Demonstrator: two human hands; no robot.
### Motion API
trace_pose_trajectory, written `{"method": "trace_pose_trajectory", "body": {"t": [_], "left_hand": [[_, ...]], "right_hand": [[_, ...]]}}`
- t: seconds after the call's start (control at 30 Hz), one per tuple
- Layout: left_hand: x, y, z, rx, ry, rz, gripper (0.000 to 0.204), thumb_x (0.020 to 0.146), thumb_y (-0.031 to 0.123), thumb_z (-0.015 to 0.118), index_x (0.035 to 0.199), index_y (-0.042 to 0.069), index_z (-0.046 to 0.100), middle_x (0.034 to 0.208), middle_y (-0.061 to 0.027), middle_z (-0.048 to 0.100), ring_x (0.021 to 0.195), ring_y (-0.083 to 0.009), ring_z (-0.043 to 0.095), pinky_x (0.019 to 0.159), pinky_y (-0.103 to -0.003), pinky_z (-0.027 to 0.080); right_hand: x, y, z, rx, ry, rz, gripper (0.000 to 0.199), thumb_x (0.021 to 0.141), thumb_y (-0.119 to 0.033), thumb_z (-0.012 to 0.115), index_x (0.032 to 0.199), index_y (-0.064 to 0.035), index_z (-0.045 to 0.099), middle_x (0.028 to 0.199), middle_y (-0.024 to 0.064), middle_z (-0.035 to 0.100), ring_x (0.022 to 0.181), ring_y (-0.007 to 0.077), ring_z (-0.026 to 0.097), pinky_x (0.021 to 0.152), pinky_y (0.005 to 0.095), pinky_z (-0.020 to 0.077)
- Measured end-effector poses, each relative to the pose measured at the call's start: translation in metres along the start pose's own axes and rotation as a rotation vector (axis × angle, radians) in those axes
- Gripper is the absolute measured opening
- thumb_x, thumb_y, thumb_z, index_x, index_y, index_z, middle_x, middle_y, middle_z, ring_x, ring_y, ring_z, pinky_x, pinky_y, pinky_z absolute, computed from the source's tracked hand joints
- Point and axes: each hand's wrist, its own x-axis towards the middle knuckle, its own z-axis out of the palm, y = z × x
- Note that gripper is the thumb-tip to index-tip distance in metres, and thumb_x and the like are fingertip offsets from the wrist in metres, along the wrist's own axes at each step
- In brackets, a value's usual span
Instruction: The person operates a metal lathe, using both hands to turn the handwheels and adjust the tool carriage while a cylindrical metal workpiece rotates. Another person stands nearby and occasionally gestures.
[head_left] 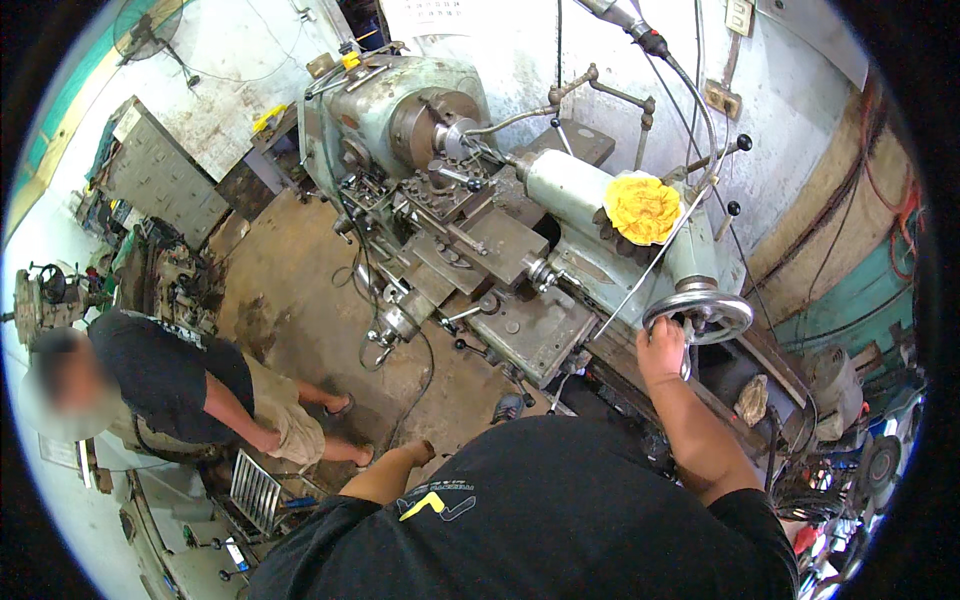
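My right hand (660, 350) is closed round the left side of a shiny metal handwheel (735, 322) at the end of the lathe's tailstock (568, 188). A drill bit (487, 151) points from the tailstock toward a round metal workpiece (457, 138) in the lathe chuck (412, 132); I cannot tell whether they touch. A thin bent pipe (510, 124) reaches down to that spot. Low beside my body hangs my left hand (424, 453), away from the machine, its fingers too small and unclear to read. A crumpled yellow cloth (642, 208) lies on the tailstock.
The carriage (500, 245) with its levers fills the middle of the lathe. At the left stands another person (180, 375) in a dark shirt and beige shorts. A cable (430, 375) runs over the floor. Metal drawers (165, 175) and a wall fan (147, 33) are farther back.
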Motion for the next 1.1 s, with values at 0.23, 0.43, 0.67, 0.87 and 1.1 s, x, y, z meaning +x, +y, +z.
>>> {"method": "trace_pose_trajectory", "body": {"t": [0.23,0.43,0.67,0.87,1.1], "left_hand": [[0.021,0.024,-0.007,-0.067,0.145,0.110,0.047,0.095,0.041,0.063,0.129,0.008,0.067,0.121,-0.0215,0.072,0.112,-0.0398,0.068,0.096,-0.048,0.053],[-0.012,0.077,-0.022,-0.143,0.160,0.007,0.049,0.093,0.042,0.064,0.128,0.008,0.068,0.120,-0.0222,0.072,0.112,-0.0403,0.068,0.098,-0.048,0.052],[-0.015,0.043,-0.014,-0.212,0.148,-0.044,0.045,0.092,0.037,0.069,0.125,0.008,0.069,0.115,-0.0207,0.074,0.102,-0.0362,0.071,0.088,-0.046,0.056],[-0.043,0.080,-0.089,-0.387,0.093,-0.009,0.039,0.096,0.038,0.065,0.116,0.005,0.071,0.101,-0.0150,0.075,0.084,-0.0276,0.071,0.073,-0.041,0.056],[-0.131,0.278,-0.324,-0.623,0.625,0.853,0.019,0.105,0.019,0.057,0.107,0.002,0.064,0.080,-0.0017,0.062,0.070,-0.0112,0.058,0.064,-0.031,0.049]], "right_hand": [[-0.002,0.027,-0.007,-0.122,-0.096,-0.168,0.033,0.076,-0.014,0.072,0.106,-0.0019,0.063,0.101,0.0174,0.067,0.095,0.0383,0.063,0.086,0.0516,0.0480],[-0.004,0.043,-0.011,-0.199,-0.120,-0.235,0.028,0.078,-0.016,0.068,0.104,-0.0064,0.064,0.099,0.0145,0.068,0.094,0.0348,0.065,0.084,0.0499,0.0492],[-0.006,0.044,-0.021,-0.233,-0.222,-0.204,0.038,0.080,-0.014,0.071,0.115,-0.0042,0.061,0.109,0.0176,0.066,0.102,0.0377,0.063,0.091,0.0498,0.0480],[-0.019,-0.016,-0.066,0.489,0.069,0.306,0.039,0.093,-0.020,0.070,0.127,-0.0053,0.056,0.119,0.0138,0.062,0.106,0.0281,0.063,0.088,0.0427,0.0507],[0.053,-0.083,-0.146,1.301,0.154,1.175,0.096,0.090,-0.070,0.062,0.158,-0.0103,0.028,0.152,0.0223,0.041,0.134,0.0439,0.049,0.105,0.0615,0.0428]]}}
